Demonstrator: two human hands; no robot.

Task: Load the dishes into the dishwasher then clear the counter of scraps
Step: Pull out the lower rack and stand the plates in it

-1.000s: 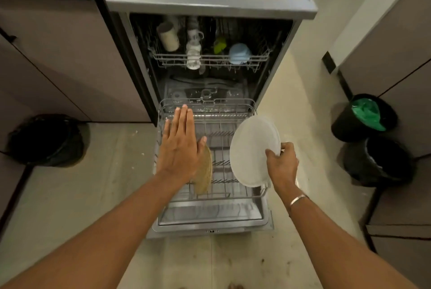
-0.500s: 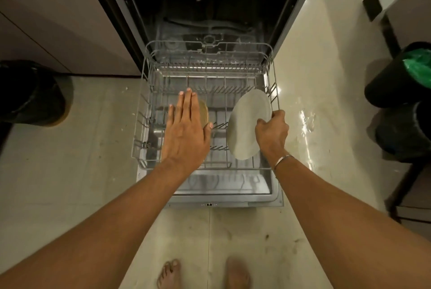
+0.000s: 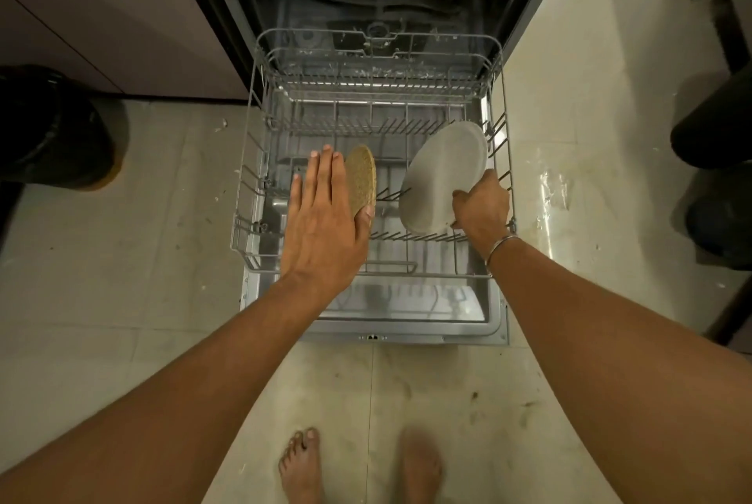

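Since half a second ago my view has tipped further down: the upper basket is gone from the top edge and both bare feet (image 3: 303, 463) show whole on the floor (image 3: 122, 300). More of the brown plate's face shows past the fingers than before.

Left hand (image 3: 325, 218): four fingers straight and together, laid flat along the far-left side of the brown plate (image 3: 361, 178). The thumb hooks over the plate's lower edge and clamps it against the palm. The plate stands on edge over the middle of the lower rack (image 3: 252, 161), its top level with the fingertips. I cannot tell whether it is seated in the tines.

Right hand (image 3: 482, 206): fingers curled, gripping the white plate (image 3: 445, 174) at its lower right rim. The plate is tilted, top leaning toward the rack's right wall, bottom edge down at the tines. A thin bangle (image 3: 502, 245) sits on that wrist.

The rack is pulled out over the open door of the dishwasher (image 3: 407, 316). Dark bins (image 3: 53, 129) stand on the floor either side.
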